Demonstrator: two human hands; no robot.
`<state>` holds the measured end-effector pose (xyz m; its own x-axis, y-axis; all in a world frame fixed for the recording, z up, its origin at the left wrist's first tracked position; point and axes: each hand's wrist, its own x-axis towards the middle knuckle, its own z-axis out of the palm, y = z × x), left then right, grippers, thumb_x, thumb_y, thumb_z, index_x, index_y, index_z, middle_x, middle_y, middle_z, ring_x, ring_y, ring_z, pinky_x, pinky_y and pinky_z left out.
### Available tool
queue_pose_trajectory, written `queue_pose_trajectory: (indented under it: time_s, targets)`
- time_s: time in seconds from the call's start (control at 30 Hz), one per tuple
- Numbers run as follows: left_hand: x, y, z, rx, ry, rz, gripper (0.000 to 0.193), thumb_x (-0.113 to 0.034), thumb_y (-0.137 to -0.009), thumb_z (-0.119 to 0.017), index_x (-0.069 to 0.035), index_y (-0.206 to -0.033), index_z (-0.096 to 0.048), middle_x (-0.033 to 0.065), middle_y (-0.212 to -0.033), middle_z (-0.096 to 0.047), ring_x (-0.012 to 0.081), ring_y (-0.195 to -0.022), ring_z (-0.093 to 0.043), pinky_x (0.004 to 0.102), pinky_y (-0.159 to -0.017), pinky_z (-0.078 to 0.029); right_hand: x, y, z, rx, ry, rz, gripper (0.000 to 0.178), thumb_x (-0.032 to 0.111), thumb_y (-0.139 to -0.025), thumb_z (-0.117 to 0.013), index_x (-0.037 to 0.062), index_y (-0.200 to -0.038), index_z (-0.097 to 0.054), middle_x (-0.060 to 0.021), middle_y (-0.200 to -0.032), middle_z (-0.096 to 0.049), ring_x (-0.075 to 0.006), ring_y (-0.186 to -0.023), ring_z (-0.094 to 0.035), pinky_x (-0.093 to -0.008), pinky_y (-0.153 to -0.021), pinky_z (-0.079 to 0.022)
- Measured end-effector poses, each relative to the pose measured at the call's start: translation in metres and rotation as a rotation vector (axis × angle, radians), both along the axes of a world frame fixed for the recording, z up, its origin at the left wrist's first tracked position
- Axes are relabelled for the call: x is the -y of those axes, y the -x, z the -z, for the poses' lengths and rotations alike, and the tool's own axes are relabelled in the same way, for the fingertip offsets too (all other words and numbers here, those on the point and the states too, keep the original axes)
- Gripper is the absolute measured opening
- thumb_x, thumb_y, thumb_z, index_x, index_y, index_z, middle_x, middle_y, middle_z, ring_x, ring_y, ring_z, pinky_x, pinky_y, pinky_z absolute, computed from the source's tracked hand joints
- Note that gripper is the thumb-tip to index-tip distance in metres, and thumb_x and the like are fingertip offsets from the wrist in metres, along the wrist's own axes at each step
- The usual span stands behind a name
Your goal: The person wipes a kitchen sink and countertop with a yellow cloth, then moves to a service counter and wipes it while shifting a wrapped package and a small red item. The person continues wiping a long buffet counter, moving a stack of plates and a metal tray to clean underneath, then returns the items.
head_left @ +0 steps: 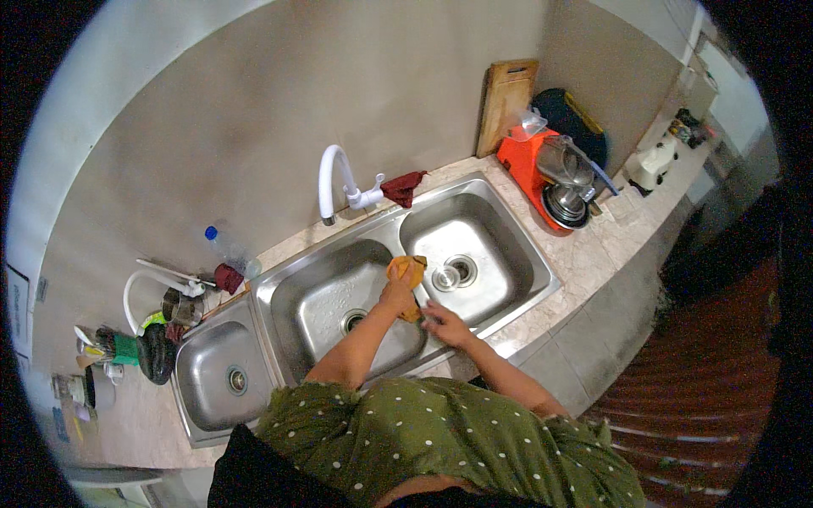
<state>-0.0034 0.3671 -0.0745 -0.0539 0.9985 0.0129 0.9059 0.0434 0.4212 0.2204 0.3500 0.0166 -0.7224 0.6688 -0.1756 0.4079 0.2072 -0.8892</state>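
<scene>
My left hand [396, 296] is closed around a yellow-orange cloth [410, 269], which bunches above and below the fingers over the divider between two steel basins. Just right of it, my right hand [447, 325] hovers near the divider's front end, its fingers loosely stretched toward the cloth and holding nothing I can see. In the right basin [500, 229], a small clear round object [445, 277], perhaps a glass, sits beside the drain [463, 269]. The left basin [296, 296] is wet, and my left forearm partly covers its drain [353, 320].
A white faucet [337, 182] rises behind the basins, with a dark red cloth [403, 188] by its base. To the right stand an orange rack [527, 169] with steel dishes and a wooden board [506, 102]. A smaller sink [222, 339], bottle [224, 245] and second faucet [135, 296] are left.
</scene>
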Motion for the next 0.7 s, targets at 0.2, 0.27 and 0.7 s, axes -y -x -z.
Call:
queue_pose_trajectory:
  time_s: [0.2, 0.27, 0.7]
  targets:
    - [0.083, -0.061, -0.081, -0.045, 0.157, 0.249, 0.065, 0.000, -0.069, -0.062, -0.002, -0.133, -0.051, 0.0197, -0.140, -0.048, 0.0354, -0.131, -0.043, 0.0413, -0.110, -0.036, 0.034, -0.103, -0.004, 0.038, -0.375, 0.502, 0.037, 0.012, -0.081, -0.065, 0.0022, -0.117, -0.062, -0.0224, -0.126, -0.057, -0.0370, -0.113, -0.056, -0.0429, -0.097, -0.045]
    - [0.109, -0.086, -0.111, 0.071, 0.273, 0.273, 0.058, 0.001, -0.071, -0.061, -0.004, -0.129, -0.055, 0.0192, -0.131, -0.055, 0.0366, -0.121, -0.053, 0.0436, -0.104, -0.043, 0.047, -0.111, 0.001, 0.017, -0.464, 0.429, 0.040, 0.011, -0.079, -0.065, 0.0019, -0.118, -0.061, -0.0233, -0.126, -0.056, -0.0397, -0.115, -0.054, -0.0442, -0.099, -0.044]
    - [0.290, -0.030, -0.145, 0.033, 0.489, 0.091, 0.038, -0.031, -0.089, -0.054, -0.032, -0.126, -0.062, 0.0053, -0.135, -0.056, 0.0319, -0.117, -0.054, 0.0474, -0.099, -0.042, 0.053, -0.140, 0.003, 0.172, -0.668, 0.017, 0.051, 0.020, -0.082, -0.069, 0.0045, -0.129, -0.056, -0.0244, -0.139, -0.045, -0.0424, -0.130, -0.042, -0.0468, -0.111, -0.034]
